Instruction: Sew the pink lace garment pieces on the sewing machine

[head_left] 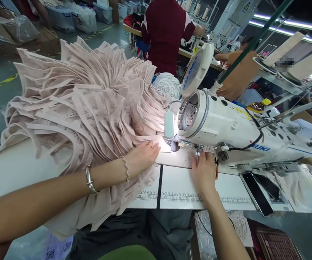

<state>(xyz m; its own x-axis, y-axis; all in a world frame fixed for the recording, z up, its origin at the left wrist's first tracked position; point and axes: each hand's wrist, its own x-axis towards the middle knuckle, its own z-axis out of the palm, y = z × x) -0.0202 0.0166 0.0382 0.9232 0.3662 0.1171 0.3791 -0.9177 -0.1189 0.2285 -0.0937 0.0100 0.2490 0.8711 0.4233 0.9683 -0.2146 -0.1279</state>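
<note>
A large heap of pale pink lace-trimmed fabric pieces (91, 97) lies fanned out on the left of the table. My left hand (143, 159) is at the heap's right edge, its fingers closed on a pale pink piece beside the lit sewing area. The white sewing machine (226, 119) stands to the right. Under its head, close by the presser foot (198, 150), is my right hand (204, 171). Its fingers are bent and slightly blurred, with the thumb beside them; whatever they grip is hidden.
A ruler strip (183, 197) runs along the table's front edge. A phone (256, 193) lies right of my right hand. Tilted above the machine head is a round magnifier-like disc (198, 70). A person in a maroon top (165, 32) works beyond; plastic bins (61, 18) stand behind.
</note>
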